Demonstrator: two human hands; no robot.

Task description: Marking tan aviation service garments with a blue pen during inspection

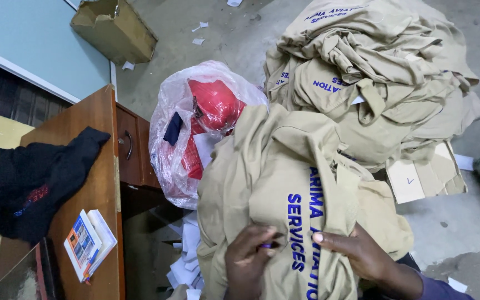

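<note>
Under my left hand point(249, 258) and right hand point(356, 253) lies a khaki cloth garment point(276, 183). Behind it: clear plastic bag point(195, 125), khaki garment heap point(373, 72). Left: brown wooden bench point(93, 161), carrying black cloth point(34, 180) and small booklet point(89, 243).

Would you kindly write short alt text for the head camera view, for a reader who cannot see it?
Two bare hands, the left hand and the right hand, press on a crumpled khaki cloth garment with blue lettering. Behind it are a clear plastic bag of red items and a pile of matching khaki garments on the grey floor; a brown wooden desk stands at left.
</note>
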